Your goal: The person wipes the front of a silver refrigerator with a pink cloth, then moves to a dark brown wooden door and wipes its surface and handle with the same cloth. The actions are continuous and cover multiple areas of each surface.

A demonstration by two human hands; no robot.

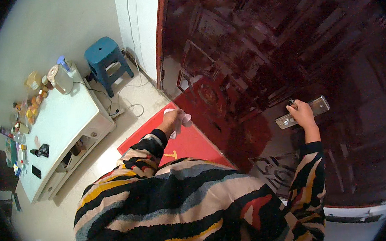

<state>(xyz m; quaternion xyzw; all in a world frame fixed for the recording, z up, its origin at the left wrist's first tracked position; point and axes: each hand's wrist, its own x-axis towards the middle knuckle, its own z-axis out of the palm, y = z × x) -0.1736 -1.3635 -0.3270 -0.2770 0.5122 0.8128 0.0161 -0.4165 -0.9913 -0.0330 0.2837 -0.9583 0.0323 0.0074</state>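
Note:
My left hand (171, 119) is closed around a crumpled pale pink cloth (181, 121), held low over the red doormat (195, 142). To the right, my right hand (301, 112) grips the handle on the metal lock plate (319, 105) of a dark red, glossy door (258, 46). Most of the handle is hidden under my fingers. The door bears raised panels, and its surface reflects the mat.
A blue plastic stool (102, 51) stands in the corner at the upper left. Beside it is a white cabinet (65, 114) carrying an electric kettle (60, 79), a black phone (36, 171) and several bottles. Cables and a power strip (117, 113) lie on the floor.

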